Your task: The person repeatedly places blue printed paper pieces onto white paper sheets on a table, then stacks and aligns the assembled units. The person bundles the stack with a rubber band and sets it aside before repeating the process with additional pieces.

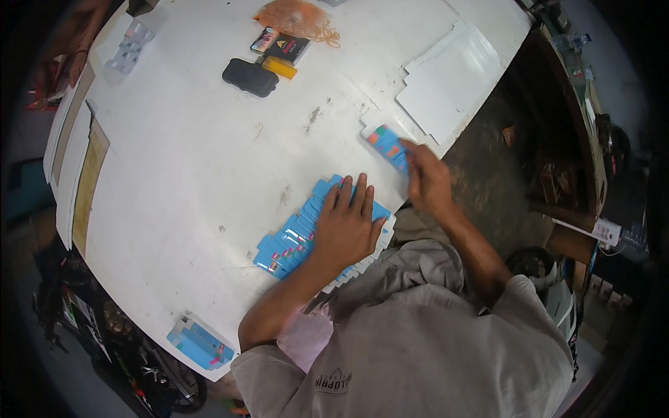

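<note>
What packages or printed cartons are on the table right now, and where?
Fanned row of flat blue cartons: near edge, under left hand.
Single blue carton: in right hand.
Blue stack: near-left corner.
White flat cartons: far right.
Small black box: far side.

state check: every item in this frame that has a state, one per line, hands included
Fanned row of flat blue cardboard cartons: unfolded, overlapping, pinned under the left hand.
Left hand: flat, fingers spread, pressing down.
Single flat blue carton: pinched at the table edge.
Right hand: closed grip on that carton.
White flat cardboard sheets: stacked, lying flat.
Small blue carton pile: stacked at the near table edge.
</note>
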A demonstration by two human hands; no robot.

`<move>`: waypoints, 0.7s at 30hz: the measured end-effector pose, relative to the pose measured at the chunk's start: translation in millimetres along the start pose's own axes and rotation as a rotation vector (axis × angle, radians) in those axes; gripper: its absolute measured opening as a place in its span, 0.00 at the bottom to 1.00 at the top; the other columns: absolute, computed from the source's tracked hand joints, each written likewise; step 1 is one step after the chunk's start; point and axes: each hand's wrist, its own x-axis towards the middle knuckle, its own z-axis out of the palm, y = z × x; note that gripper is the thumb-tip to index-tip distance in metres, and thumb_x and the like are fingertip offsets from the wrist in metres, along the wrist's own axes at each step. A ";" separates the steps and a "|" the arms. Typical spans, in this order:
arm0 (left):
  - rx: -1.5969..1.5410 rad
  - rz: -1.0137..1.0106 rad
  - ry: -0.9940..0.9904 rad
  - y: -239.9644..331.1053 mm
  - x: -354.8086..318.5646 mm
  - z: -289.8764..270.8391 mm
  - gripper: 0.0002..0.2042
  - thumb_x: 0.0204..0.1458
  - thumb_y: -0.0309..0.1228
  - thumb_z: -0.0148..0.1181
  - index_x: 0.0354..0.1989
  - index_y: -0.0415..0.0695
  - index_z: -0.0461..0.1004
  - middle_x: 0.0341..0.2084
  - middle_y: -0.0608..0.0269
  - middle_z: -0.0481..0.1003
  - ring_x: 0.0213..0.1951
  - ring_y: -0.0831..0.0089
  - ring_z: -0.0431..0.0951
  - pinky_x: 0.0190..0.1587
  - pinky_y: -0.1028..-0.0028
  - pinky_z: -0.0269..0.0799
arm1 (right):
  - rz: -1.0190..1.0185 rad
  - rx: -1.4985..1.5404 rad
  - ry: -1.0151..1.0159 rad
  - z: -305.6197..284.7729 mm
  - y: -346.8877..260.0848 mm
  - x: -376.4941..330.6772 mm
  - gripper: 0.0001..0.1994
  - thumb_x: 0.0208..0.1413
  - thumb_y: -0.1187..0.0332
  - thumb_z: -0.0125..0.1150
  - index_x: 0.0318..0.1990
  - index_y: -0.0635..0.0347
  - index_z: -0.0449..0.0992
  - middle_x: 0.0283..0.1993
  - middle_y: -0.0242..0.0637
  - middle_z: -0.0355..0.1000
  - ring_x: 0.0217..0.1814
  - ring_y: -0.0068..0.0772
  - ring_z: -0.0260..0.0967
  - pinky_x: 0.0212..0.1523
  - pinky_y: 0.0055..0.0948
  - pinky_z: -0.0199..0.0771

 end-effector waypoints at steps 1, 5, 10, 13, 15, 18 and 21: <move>-0.026 0.017 0.021 -4.0 0.6 2.1 0.34 0.66 0.47 0.55 0.72 0.31 0.62 0.71 0.35 0.64 0.74 0.40 0.61 0.75 0.43 0.51 | -0.130 -0.167 0.016 3.5 -11.7 -1.2 0.20 0.62 0.77 0.60 0.62 0.64 0.75 0.39 0.53 0.75 0.40 0.55 0.76 0.41 0.46 0.76; 0.051 0.098 0.109 -15.6 3.9 7.0 0.31 0.66 0.41 0.55 0.72 0.33 0.63 0.72 0.38 0.62 0.73 0.40 0.62 0.75 0.42 0.52 | -0.328 -0.440 0.078 7.0 -15.8 1.7 0.17 0.65 0.73 0.60 0.59 0.65 0.75 0.35 0.58 0.74 0.39 0.56 0.79 0.39 0.50 0.76; 0.097 0.105 0.041 -6.7 4.7 -1.8 0.32 0.63 0.36 0.55 0.73 0.32 0.61 0.77 0.37 0.53 0.76 0.41 0.55 0.76 0.37 0.47 | 0.148 0.118 -0.245 16.0 -46.5 -27.8 0.10 0.66 0.71 0.60 0.50 0.66 0.78 0.30 0.62 0.76 0.31 0.64 0.77 0.33 0.53 0.73; -0.018 0.112 0.059 -9.5 5.5 -3.3 0.32 0.61 0.34 0.55 0.73 0.32 0.61 0.77 0.38 0.53 0.77 0.41 0.53 0.77 0.38 0.44 | 0.242 0.148 -0.420 -1.5 -40.6 4.9 0.07 0.66 0.74 0.59 0.43 0.68 0.80 0.32 0.61 0.77 0.31 0.64 0.77 0.33 0.47 0.73; -0.023 0.113 0.066 -9.0 6.0 -4.3 0.33 0.61 0.34 0.55 0.73 0.31 0.61 0.77 0.38 0.54 0.78 0.42 0.52 0.77 0.39 0.43 | 0.346 0.327 -0.458 -1.6 -37.8 -2.0 0.07 0.65 0.74 0.59 0.43 0.69 0.81 0.33 0.59 0.78 0.34 0.60 0.79 0.34 0.46 0.73; 0.030 0.130 0.111 -5.8 2.5 -8.4 0.33 0.58 0.33 0.54 0.72 0.30 0.63 0.76 0.38 0.57 0.78 0.46 0.54 0.78 0.44 0.45 | 0.415 0.341 -0.522 1.2 -31.5 -10.1 0.07 0.63 0.73 0.62 0.43 0.68 0.81 0.36 0.55 0.80 0.39 0.55 0.80 0.38 0.42 0.75; 0.077 0.109 0.037 -6.1 -2.0 -5.0 0.33 0.60 0.36 0.55 0.72 0.30 0.64 0.75 0.38 0.59 0.77 0.45 0.55 0.78 0.46 0.48 | 0.280 0.054 -0.371 -0.8 -41.5 -12.8 0.10 0.62 0.71 0.64 0.46 0.68 0.81 0.39 0.55 0.81 0.42 0.57 0.80 0.43 0.43 0.77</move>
